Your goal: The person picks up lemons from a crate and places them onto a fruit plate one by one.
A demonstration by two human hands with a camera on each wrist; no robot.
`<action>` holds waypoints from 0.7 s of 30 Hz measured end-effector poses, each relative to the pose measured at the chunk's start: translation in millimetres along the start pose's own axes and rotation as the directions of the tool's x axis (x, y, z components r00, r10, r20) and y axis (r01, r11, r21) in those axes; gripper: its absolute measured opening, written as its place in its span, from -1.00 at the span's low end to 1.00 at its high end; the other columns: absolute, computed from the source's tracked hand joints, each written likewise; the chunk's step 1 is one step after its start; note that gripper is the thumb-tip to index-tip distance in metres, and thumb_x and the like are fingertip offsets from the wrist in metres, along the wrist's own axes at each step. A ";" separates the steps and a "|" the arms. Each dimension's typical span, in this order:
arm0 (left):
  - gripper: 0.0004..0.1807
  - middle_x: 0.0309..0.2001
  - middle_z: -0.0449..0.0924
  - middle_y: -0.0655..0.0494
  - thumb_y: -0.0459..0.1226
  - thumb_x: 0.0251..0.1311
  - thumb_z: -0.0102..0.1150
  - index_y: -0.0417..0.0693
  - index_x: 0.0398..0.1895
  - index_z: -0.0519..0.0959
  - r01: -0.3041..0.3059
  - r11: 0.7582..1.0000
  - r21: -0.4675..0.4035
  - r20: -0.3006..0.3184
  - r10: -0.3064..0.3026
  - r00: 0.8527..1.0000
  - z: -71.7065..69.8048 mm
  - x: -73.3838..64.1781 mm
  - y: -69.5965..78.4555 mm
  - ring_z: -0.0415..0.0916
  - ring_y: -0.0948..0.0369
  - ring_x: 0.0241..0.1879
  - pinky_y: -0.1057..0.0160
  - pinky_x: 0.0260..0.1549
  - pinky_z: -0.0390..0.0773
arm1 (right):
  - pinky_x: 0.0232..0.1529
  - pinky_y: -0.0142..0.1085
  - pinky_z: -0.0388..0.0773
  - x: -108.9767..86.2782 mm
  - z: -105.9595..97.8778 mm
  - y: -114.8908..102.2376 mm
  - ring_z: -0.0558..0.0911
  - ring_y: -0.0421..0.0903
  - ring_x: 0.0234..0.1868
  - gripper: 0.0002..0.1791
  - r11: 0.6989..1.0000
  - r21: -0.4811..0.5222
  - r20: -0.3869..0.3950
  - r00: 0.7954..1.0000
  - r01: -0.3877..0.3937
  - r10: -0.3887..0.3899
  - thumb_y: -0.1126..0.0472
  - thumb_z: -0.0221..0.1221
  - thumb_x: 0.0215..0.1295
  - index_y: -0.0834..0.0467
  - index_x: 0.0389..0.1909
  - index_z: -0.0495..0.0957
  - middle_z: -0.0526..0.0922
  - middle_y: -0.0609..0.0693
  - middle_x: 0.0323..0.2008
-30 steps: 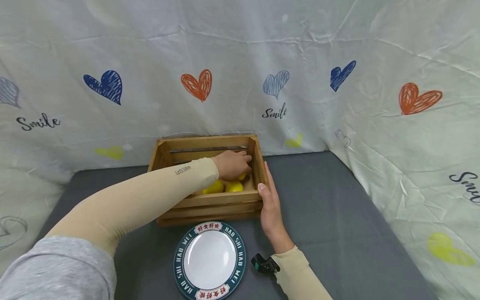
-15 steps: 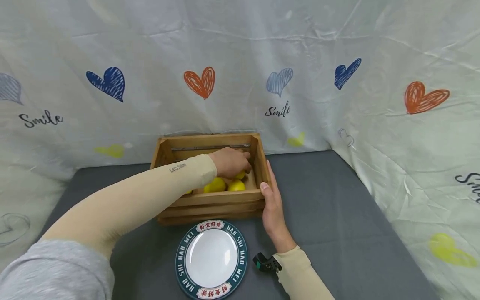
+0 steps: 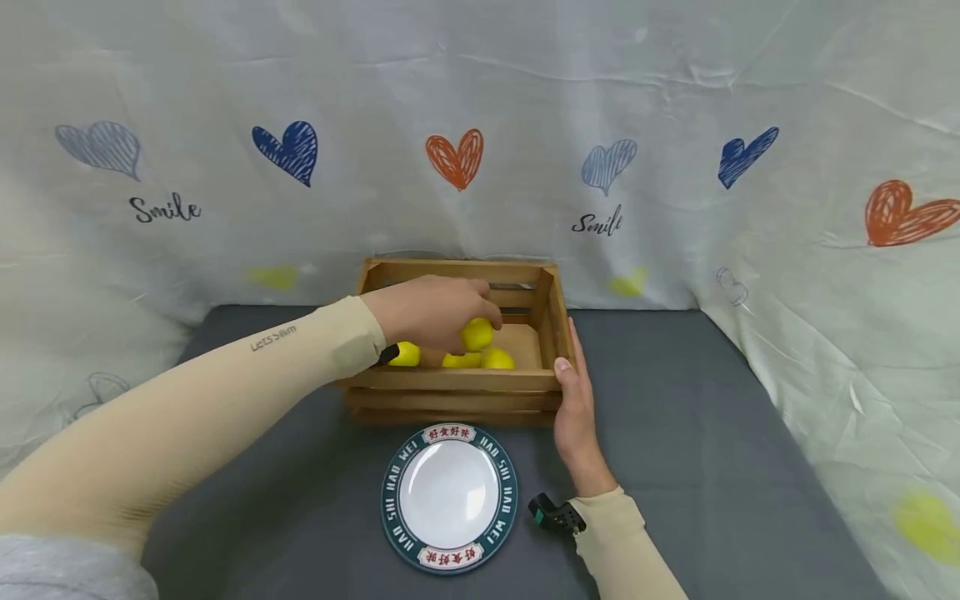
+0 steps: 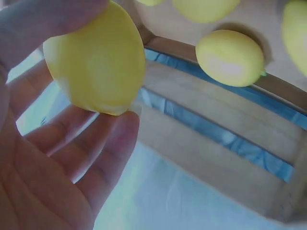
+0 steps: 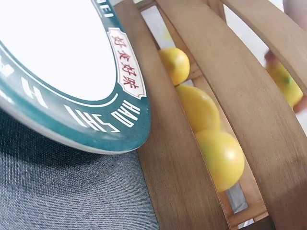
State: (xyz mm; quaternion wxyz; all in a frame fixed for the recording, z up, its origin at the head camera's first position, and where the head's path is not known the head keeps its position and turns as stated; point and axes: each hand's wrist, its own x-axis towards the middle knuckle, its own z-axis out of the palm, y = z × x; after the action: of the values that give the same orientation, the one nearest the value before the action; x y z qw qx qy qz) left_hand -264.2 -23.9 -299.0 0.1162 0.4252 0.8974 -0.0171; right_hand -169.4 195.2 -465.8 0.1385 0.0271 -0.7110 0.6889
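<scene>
My left hand (image 3: pixel 435 310) is over the wooden crate (image 3: pixel 457 380) and holds a yellow lemon (image 3: pixel 477 334) between thumb and fingers. In the left wrist view the held lemon (image 4: pixel 98 62) is raised off the crate floor. Beneath it, more lemons (image 3: pixel 497 359) lie in the crate, near its front wall. Through the slats in the right wrist view, several lemons (image 5: pixel 220 160) show side by side. My right hand (image 3: pixel 577 412) grips the crate's front right corner, its thumb at the top edge and its fingers along the outer side.
A round white plate (image 3: pixel 450 496) with a green lettered rim lies just in front of the crate. Dark grey cloth (image 3: pixel 660 433) covers the table. Behind stands a pale curtain (image 3: pixel 517 100) printed with hearts.
My left hand has come up from the crate floor with a lemon and shifted toward the crate's left. The head view has turned left. My right hand stays at the crate's corner.
</scene>
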 end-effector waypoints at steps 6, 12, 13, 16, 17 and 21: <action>-0.37 0.17 0.59 0.07 -0.11 0.18 0.62 0.29 0.36 0.67 0.075 0.997 0.017 -0.104 -0.073 0.992 -10.6 -58.8 4.3 0.60 0.08 -0.01 0.06 0.08 0.76 | 0.70 0.28 -0.13 -0.3 1.8 1.5 0.07 -0.04 0.72 -0.29 1.000 -0.013 0.001 1.000 0.008 -0.008 -0.11 -0.18 0.58 -0.48 0.71 0.00 0.00 -0.34 0.74; -0.38 0.16 0.60 0.07 -0.05 0.20 0.61 0.33 0.36 0.67 0.062 0.998 -0.016 -0.143 -0.064 0.988 -11.0 -92.8 10.0 0.62 0.09 -0.04 0.08 0.06 0.76 | 0.68 0.34 -0.14 -1.0 -2.5 1.4 0.04 0.05 0.73 -0.26 1.000 -0.023 -0.010 1.000 -0.001 0.001 -0.11 -0.22 0.57 -0.38 0.74 -0.02 -0.02 -0.21 0.76; -0.38 0.16 0.59 0.08 -0.04 0.19 0.61 0.34 0.35 0.67 0.059 0.998 -0.023 -0.143 -0.061 0.988 -10.1 -98.7 11.1 0.62 0.09 -0.06 0.09 0.05 0.76 | 0.68 0.35 -0.14 -1.4 -2.2 0.9 0.04 0.06 0.74 -0.26 1.000 -0.027 -0.009 1.000 -0.002 0.002 -0.12 -0.22 0.57 -0.37 0.75 -0.02 -0.02 -0.19 0.76; -0.39 0.19 0.58 0.08 -0.05 0.17 0.63 0.37 0.33 0.68 0.042 0.998 -0.047 -0.147 -0.048 0.988 -6.6 -114.8 14.6 0.61 0.10 -0.10 0.11 0.00 0.77 | 0.68 0.37 -0.15 -2.3 -0.5 0.0 0.03 0.07 0.74 -0.26 0.999 -0.040 -0.004 1.000 0.001 -0.001 -0.12 -0.23 0.58 -0.37 0.75 -0.03 -0.03 -0.18 0.76; -0.39 0.21 0.58 0.09 -0.05 0.17 0.63 0.37 0.32 0.68 0.031 0.998 -0.052 -0.148 -0.039 0.988 -5.0 -119.6 15.6 0.61 0.11 -0.11 0.11 0.00 0.77 | 0.68 0.36 -0.15 -2.5 0.3 0.0 0.03 0.06 0.74 -0.26 0.999 -0.041 -0.003 1.000 0.002 -0.002 -0.12 -0.22 0.58 -0.38 0.75 -0.03 -0.03 -0.19 0.76; -0.38 0.29 0.57 0.11 -0.06 0.16 0.64 0.37 0.32 0.67 -0.022 0.997 -0.080 -0.147 0.010 0.989 2.3 -137.4 22.9 0.63 0.14 -0.07 0.12 0.01 0.77 | 0.68 0.35 -0.14 -2.0 2.9 -1.2 0.05 0.03 0.73 -0.27 0.999 -0.039 0.002 1.000 0.009 -0.009 -0.12 -0.21 0.58 -0.42 0.74 -0.02 -0.01 -0.25 0.75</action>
State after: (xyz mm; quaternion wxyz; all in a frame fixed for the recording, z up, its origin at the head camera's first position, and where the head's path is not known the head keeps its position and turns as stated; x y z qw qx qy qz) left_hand -162.2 -113.9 -269.0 0.0673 0.4275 0.9000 0.0519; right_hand -167.6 192.0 -465.1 0.1413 0.0284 -0.7242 0.6743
